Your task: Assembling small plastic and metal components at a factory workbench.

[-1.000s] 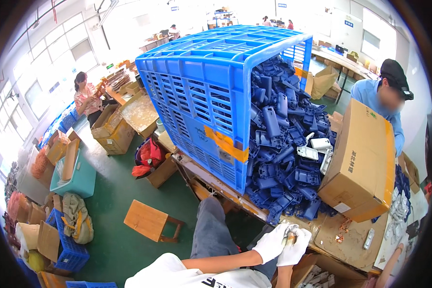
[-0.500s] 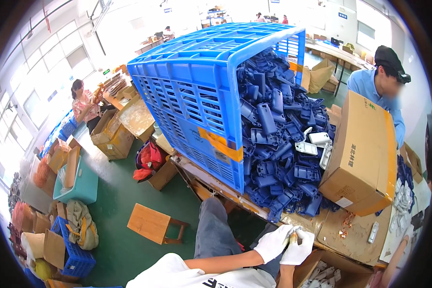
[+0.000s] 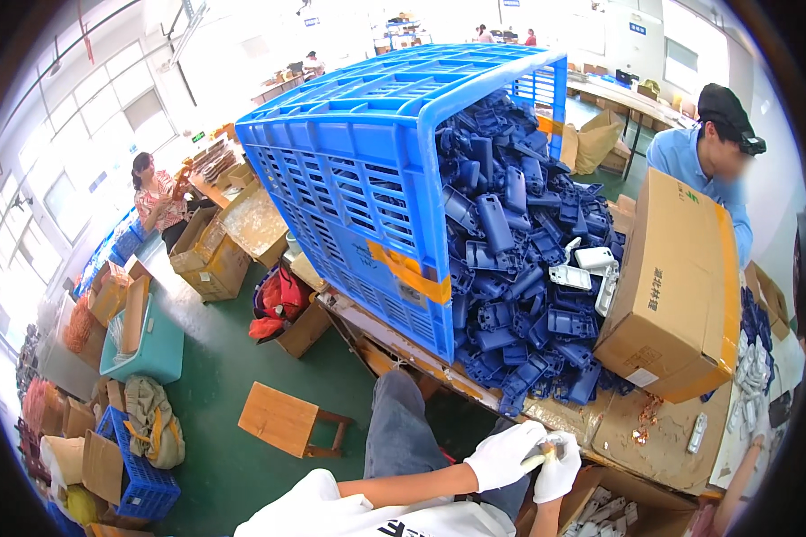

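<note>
Both my hands wear white gloves and meet low in the view, in front of the table edge. My right hand [image 3: 558, 473] is closed round a small greyish-white piece [image 3: 552, 443], mostly covered by its fingers. My left hand [image 3: 505, 456] is closed too, its fingertips pinched against the left side of that piece; whether it holds something else is hidden. Beyond my hands lies a heap of dark blue plastic housings [image 3: 519, 295], spilling from a tipped blue crate [image 3: 358, 224]. A few white housings [image 3: 571, 276] rest on the heap.
A cardboard box [image 3: 667, 295] stands right of the heap. Below the table edge, an open carton [image 3: 658, 515] holds several white pieces [image 3: 604, 512]. One white housing [image 3: 697, 433] lies on the tabletop. A person in blue [image 3: 707, 161] works at the right; a wooden stool [image 3: 278, 419] stands at left.
My hands have turned slightly, and the left fingers have drawn a little left and up. More of the small piece shows now. The heap and crate have stayed put.
</note>
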Demonstrator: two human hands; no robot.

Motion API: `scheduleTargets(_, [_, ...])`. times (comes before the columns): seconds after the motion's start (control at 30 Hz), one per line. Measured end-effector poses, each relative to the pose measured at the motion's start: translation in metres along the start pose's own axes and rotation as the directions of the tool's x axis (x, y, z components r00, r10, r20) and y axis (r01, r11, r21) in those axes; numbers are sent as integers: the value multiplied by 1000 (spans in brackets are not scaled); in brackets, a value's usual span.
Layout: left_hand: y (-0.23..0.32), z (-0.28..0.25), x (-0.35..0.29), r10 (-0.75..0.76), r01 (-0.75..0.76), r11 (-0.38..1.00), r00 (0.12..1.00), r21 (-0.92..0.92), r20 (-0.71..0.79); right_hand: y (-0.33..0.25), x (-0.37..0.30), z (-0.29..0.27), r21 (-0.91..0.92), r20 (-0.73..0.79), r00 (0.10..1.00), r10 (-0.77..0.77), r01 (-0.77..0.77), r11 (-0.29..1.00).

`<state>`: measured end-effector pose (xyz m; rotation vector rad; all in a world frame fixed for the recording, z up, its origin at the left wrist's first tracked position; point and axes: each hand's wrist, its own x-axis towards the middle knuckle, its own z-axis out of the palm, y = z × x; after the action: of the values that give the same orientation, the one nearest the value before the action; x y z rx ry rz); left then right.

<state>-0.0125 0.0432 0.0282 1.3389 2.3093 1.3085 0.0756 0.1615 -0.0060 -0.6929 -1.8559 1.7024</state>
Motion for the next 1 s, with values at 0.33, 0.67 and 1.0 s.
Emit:
scheduleTargets(0.33, [-11, -32, 3, -294, 274, 918, 955, -285, -29, -47, 13, 32, -170, 90, 996, -11, 26, 985])
scheduleTargets(0.67, [-2, -8, -3, -407, 390, 884, 913, -257, -13, -29, 7, 14, -190, 136, 982, 133, -106, 976])
scheduleTargets(1.0, [14, -23, 5, -115, 97, 983, 987, -155, -112, -44, 6, 15, -285, 158, 982, 100, -52, 957])
